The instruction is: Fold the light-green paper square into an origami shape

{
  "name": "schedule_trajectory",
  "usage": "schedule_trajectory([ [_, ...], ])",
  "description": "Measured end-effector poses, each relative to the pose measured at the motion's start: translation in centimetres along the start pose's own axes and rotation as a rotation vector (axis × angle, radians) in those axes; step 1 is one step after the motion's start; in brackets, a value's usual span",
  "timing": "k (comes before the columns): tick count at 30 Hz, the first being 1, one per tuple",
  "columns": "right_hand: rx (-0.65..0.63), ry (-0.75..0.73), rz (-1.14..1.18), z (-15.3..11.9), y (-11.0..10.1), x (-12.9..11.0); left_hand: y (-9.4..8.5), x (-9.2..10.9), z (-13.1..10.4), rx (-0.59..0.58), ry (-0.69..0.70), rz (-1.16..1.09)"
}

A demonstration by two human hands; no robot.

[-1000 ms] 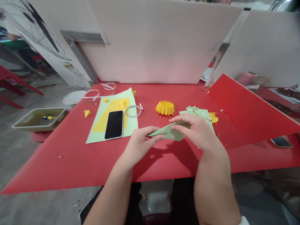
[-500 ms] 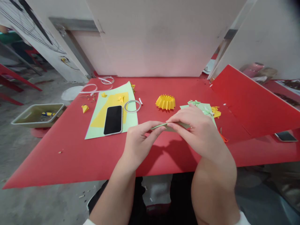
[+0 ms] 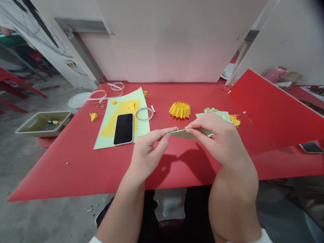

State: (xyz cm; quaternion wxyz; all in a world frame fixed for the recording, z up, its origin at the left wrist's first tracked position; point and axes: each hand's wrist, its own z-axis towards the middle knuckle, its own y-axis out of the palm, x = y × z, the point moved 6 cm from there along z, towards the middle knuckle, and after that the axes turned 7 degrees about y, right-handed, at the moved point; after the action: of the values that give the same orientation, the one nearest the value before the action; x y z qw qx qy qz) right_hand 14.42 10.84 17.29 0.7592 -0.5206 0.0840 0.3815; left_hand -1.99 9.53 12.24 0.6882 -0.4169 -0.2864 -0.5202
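Observation:
A folded piece of light green paper (image 3: 179,134) hangs in the air above the table, seen nearly edge-on. My left hand (image 3: 149,150) has its thumb and forefinger at the left end of this paper. My right hand (image 3: 216,136) pinches it further right, and part of the sheet is hidden behind the fingers. Beyond both hands stands a pleated yellow paper ring (image 3: 180,110). Light green paper pieces (image 3: 224,115) lie behind my right hand, with yellow folded scraps (image 3: 235,119) beside them.
On the red table (image 3: 101,175), a phone (image 3: 124,129) and a tape roll ring (image 3: 144,114) rest on green and yellow sheets (image 3: 106,131). White strips (image 3: 97,95) curl at the back left. A red board (image 3: 275,108) leans at right. A tray (image 3: 44,128) stands off the left side.
My left fingertips have shifted left and my right ones slightly right, so more of the green paper shows between them. The whole view has shifted a little.

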Motion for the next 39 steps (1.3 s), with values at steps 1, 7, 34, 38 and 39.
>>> schedule_trajectory([
  [1, 0.002, -0.009, 0.004, 0.0, 0.0, 0.0, 0.0, -0.2, 0.0, -0.008, -0.006, -0.053],
  [7, -0.035, -0.073, 0.021, 0.0, 0.6, -0.7, 0.5, -0.3, 0.2, -0.039, 0.020, -0.018],
  [34, -0.010, 0.269, 0.176, 0.5, 0.9, 4.5, 2.7, -5.0, 0.3, -0.210, -0.224, -0.078],
  [38, 0.301, 0.357, 0.370, 0.9, 0.6, 7.6, 1.9, -6.5, 0.5, -0.067, -0.262, -0.045],
  [39, 0.355, 0.389, 0.444, 0.9, 0.8, 8.3, 1.8, -6.7, 0.5, -0.021, -0.275, -0.061],
])
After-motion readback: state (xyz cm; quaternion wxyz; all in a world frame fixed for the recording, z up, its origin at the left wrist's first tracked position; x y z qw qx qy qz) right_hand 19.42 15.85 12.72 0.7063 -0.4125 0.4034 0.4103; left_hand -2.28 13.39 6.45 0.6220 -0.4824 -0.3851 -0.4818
